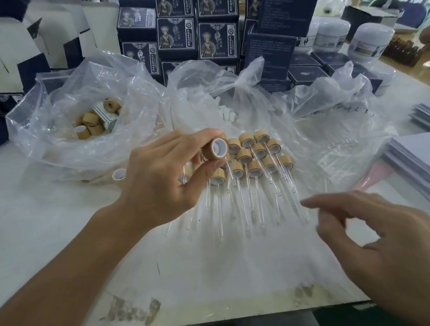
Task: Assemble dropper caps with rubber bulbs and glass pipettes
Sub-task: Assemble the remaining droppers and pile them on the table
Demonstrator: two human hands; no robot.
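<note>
Bamboo dropper cap (216, 149), light and rigid, pinched by its sides in the left hand (163, 175) above the assembled droppers (255, 159); right hand (387, 241) near, blurred, fingers loosely curled, seemingly empty; the thin glass pipettes (342, 144) at far right are judged fragile.

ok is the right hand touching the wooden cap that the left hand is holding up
Apart. The head view shows bare table between the right hand and the wooden cap pinched in the left hand.

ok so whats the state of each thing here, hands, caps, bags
left hand: grips a bamboo cap
bamboo cap: held up, white-lined opening toward the camera, no pipette in it
right hand: blurred, fingers loosely bent, grip unclear
finished droppers: lying in rows on the table
cap bag: open
</note>
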